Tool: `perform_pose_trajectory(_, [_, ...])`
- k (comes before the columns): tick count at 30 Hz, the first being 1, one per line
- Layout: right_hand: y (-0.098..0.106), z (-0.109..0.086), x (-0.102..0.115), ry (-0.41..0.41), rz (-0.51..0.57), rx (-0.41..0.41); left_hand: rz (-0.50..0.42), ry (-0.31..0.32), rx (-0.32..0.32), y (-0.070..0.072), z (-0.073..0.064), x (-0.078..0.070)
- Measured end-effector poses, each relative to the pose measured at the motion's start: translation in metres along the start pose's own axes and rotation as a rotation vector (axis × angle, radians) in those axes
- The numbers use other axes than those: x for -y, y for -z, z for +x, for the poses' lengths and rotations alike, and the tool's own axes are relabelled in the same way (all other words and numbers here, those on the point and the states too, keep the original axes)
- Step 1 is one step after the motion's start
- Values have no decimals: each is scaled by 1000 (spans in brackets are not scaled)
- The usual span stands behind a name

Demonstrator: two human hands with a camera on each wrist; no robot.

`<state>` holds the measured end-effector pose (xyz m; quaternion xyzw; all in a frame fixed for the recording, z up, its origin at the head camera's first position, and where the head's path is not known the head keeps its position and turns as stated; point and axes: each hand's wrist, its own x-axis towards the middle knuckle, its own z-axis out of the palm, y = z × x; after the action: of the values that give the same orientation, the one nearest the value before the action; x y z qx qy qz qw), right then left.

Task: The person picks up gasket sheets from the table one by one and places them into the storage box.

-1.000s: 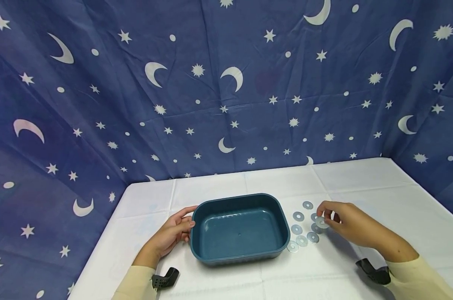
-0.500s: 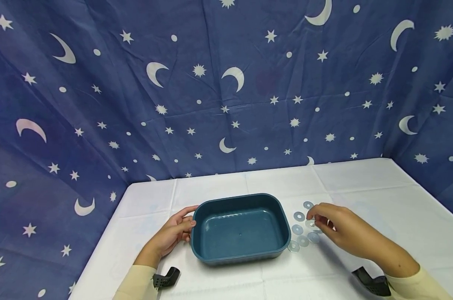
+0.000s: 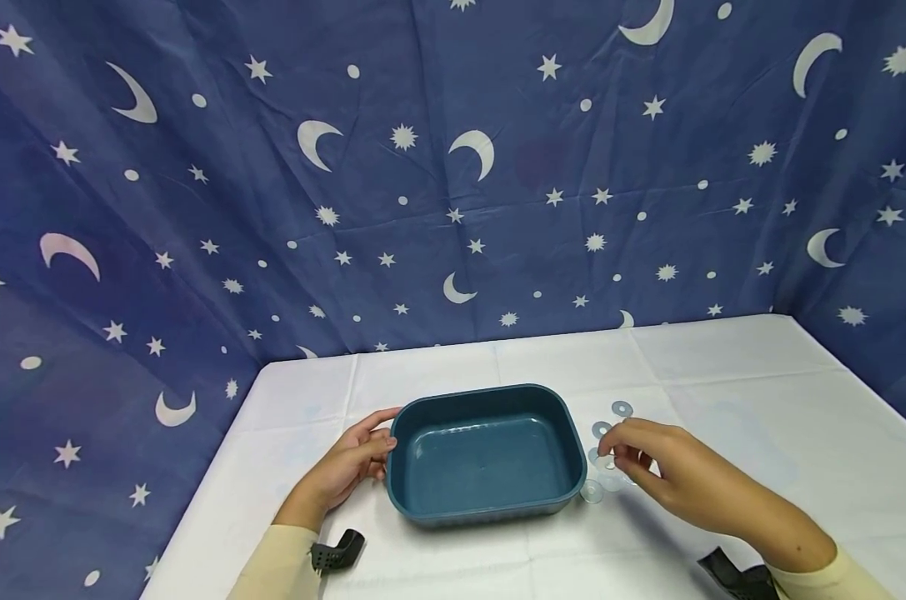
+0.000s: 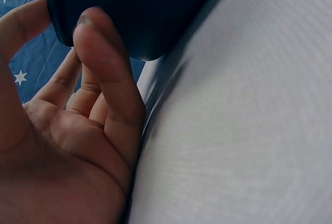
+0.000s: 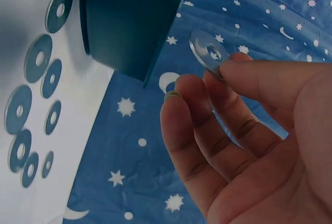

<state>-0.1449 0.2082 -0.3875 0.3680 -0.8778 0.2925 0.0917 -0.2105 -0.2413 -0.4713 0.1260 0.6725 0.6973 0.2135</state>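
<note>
Over the white cloth surface (image 3: 437, 567), the right hand (image 3: 666, 468) pinches a round silver metal washer (image 5: 199, 49) right of the oblong teal plastic bin (image 3: 483, 471), left hand (image 3: 347, 465) relaxed against its opposite end.

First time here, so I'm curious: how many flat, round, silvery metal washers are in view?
9: one washer pinched in the right hand, eight washers on the white tablecloth, right of the teal, rectangular plastic bin. Any underneath the bin would be hidden.

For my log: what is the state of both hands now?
Left hand: holding the blue bin at one end.
Right hand: pinching a metal washer.
</note>
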Motion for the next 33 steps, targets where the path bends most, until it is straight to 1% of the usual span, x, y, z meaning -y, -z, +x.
perform_pose_trajectory(5, [-6,6,1,-26,29,28,10,12,-9,0,3,1])
perform_pose_trajectory(10, [-14,17,1,3,84,37,32,20,-19,1,3,1])
perform_pose_trajectory(13, [-19,26,1,5,141,52,45,24,-25,1,2,0])
perform_pose_trajectory(19, [-27,43,4,-68,286,134,55,35,-43,1,-2,-1])
perform_pose_trajectory(24, [-36,54,5,-89,347,176,57,30,-39,0,-2,-1])
perform_pose_trajectory(27, [-43,60,4,-99,366,199,64,23,-32,0,-1,-1])
perform_pose_trajectory(33, [-58,71,2,-116,328,243,69,17,-25,-1,2,-1])
